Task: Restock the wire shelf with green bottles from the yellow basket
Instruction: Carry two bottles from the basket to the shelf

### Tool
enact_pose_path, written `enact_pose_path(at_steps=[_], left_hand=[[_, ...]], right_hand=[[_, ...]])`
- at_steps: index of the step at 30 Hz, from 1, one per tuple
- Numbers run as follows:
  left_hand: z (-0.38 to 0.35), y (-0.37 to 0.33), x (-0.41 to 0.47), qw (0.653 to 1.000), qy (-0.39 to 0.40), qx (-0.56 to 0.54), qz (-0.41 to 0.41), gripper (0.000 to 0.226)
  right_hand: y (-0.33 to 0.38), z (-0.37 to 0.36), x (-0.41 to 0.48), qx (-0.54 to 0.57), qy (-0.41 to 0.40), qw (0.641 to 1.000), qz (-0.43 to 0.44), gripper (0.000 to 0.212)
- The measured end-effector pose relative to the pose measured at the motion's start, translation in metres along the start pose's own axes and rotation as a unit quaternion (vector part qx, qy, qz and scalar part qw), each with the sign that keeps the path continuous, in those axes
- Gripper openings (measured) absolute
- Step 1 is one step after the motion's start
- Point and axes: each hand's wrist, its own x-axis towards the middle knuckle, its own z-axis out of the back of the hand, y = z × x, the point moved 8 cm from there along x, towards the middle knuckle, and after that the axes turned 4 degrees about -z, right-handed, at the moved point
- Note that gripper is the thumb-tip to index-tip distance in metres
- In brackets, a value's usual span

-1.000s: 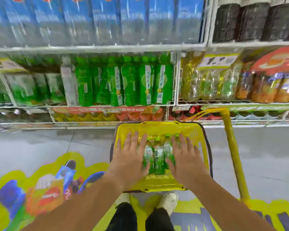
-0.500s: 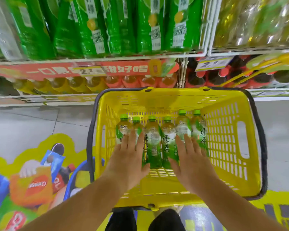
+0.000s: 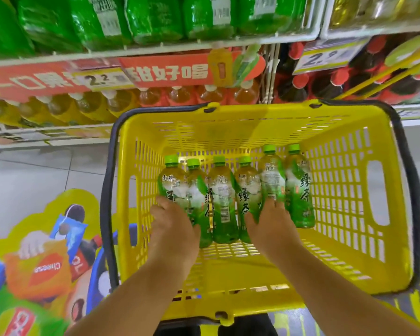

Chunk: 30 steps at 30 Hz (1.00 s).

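Several green tea bottles point(image 3: 222, 202) with green caps lie side by side on the floor of the yellow basket point(image 3: 344, 180). My left hand point(image 3: 172, 226) curls over the lower part of the leftmost bottle point(image 3: 171, 183) and grips it. My right hand point(image 3: 272, 224) wraps round the bottle second from the right point(image 3: 270, 178), which sits slightly higher than its neighbours. The wire shelf point(image 3: 155, 48) above holds packed green bottles point(image 3: 155, 18).
Below the green shelf a red banner point(image 3: 102, 76) and price tag hang over yellow and orange drinks point(image 3: 121, 100). Dark red-capped bottles point(image 3: 325, 86) stand to the right. A colourful floor sticker point(image 3: 34, 251) lies left of the basket, whose dark handle point(image 3: 410, 190) rings the rim.
My view has dropped closer to the basket. Both hands went from flat over the bottles to curled around one bottle each; the right one's bottle has lifted slightly.
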Motion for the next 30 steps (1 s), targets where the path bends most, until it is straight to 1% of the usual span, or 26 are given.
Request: enact_pose_path(at_steps=[3, 6, 9, 12, 15, 18, 20, 22, 24, 27, 30], left_hand=[[0.005, -0.001, 0.007, 0.998, 0.014, 0.050, -0.022, 0.085], [0.007, 0.002, 0.009, 0.999, 0.014, 0.037, -0.028, 0.082], [0.004, 0.003, 0.010, 1.000, -0.002, 0.008, -0.023, 0.081], [0.000, 0.000, 0.008, 1.000, -0.008, 0.014, -0.024, 0.086], [0.001, 0.003, 0.008, 1.000, -0.006, -0.011, 0.000, 0.092], [0.000, 0.006, 0.009, 0.999, 0.006, -0.024, 0.025, 0.094], [-0.003, 0.004, 0.007, 0.998, 0.009, -0.045, 0.030, 0.083], [-0.008, -0.001, 0.004, 0.994, 0.018, -0.104, 0.033, 0.069], [-0.015, -0.004, 0.001, 0.987, 0.029, -0.154, 0.020, 0.059], [-0.021, -0.008, -0.001, 0.981, 0.027, -0.190, -0.019, 0.054], [-0.026, -0.014, -0.003, 0.975, 0.047, -0.215, -0.028, 0.050]], right_hand=[[0.005, -0.008, 0.007, 0.050, 0.010, 0.997, -0.055, 0.040], [0.006, -0.005, 0.013, 0.070, -0.002, 0.993, -0.100, 0.028], [0.004, 0.002, 0.019, 0.048, -0.007, 0.993, -0.112, 0.032], [0.005, 0.003, 0.023, 0.037, -0.002, 0.993, -0.112, 0.037], [0.004, -0.002, 0.028, 0.049, 0.002, 0.992, -0.117, 0.042], [0.002, -0.006, 0.029, 0.081, 0.003, 0.989, -0.126, 0.041], [0.000, -0.005, 0.026, 0.133, -0.011, 0.982, -0.133, 0.039], [-0.001, -0.004, 0.021, 0.200, -0.021, 0.970, -0.134, 0.040], [-0.002, -0.008, 0.019, 0.265, -0.010, 0.955, -0.133, 0.039], [-0.005, -0.008, 0.018, 0.310, -0.005, 0.944, -0.113, 0.042], [-0.008, -0.001, 0.013, 0.335, 0.007, 0.938, -0.090, 0.037]])
